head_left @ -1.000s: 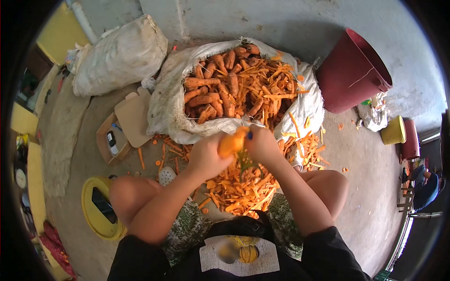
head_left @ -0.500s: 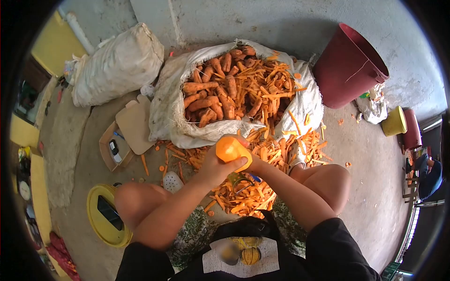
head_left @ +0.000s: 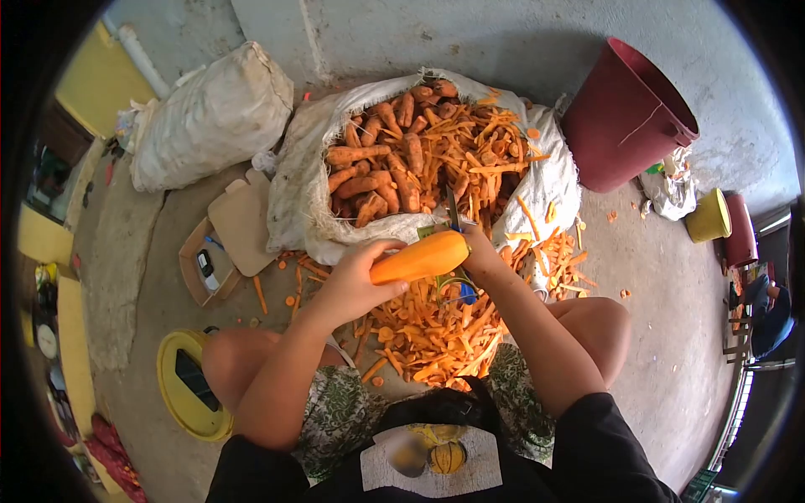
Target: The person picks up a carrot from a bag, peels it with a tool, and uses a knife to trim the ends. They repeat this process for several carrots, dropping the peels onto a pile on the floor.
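Note:
A peeled orange carrot [head_left: 422, 257] lies across the middle, its thick end in my left hand [head_left: 360, 277], thumb below and fingers above. At its other end is my right hand [head_left: 482, 251], fingers closed around a tool whose blade [head_left: 453, 208] points up toward the sack. Blue and green parts show by that hand, but the handle is mostly hidden. Below the hands is a pile of peelings [head_left: 432, 335] on the floor. Beyond them an open white sack [head_left: 289, 197] holds unpeeled carrots [head_left: 365, 157] and long peelings [head_left: 495, 142].
A full white sack [head_left: 214, 117] leans at the back left. An open cardboard box [head_left: 191, 261] and a yellow lid [head_left: 176, 402] with a phone are at the left. A red bin [head_left: 616, 121] and yellow bucket [head_left: 707, 218] stand right; a seated person [head_left: 770, 318] is far right.
My hands have moved apart. The carrot has turned from end-on to lying sideways, gripped by my left hand. The blade now shows upright in my right hand.

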Motion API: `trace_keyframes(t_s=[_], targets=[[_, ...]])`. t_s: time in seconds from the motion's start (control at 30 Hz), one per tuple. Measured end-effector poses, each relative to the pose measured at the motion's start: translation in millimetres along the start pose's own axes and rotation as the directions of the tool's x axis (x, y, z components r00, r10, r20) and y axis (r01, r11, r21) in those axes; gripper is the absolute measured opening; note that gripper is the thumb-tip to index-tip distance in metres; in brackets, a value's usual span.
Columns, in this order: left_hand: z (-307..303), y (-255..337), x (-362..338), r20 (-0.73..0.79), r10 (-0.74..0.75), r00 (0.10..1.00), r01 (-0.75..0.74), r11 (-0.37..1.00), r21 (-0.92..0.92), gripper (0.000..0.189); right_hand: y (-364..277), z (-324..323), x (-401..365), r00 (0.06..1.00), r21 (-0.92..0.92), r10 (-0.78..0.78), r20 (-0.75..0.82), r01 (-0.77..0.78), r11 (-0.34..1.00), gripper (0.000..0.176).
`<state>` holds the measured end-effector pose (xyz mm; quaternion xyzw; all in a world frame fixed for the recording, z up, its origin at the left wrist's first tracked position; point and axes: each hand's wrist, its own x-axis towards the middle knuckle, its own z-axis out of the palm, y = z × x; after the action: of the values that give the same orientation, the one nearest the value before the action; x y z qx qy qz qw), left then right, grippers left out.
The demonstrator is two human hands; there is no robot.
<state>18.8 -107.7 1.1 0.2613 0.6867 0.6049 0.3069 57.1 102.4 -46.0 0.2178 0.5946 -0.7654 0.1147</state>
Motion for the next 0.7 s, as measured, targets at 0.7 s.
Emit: trace_keyframes(t_s=[0.7], targets=[[17.2, -25.1, 22.2, -0.019, -0.162, 0.987, 0.159, 0.980, -0.124, 0.029, -39.2, 24.3, -37.5, 0.933, -0.950, -0.353, 0.078, 0.177, 0.258, 0.014]])
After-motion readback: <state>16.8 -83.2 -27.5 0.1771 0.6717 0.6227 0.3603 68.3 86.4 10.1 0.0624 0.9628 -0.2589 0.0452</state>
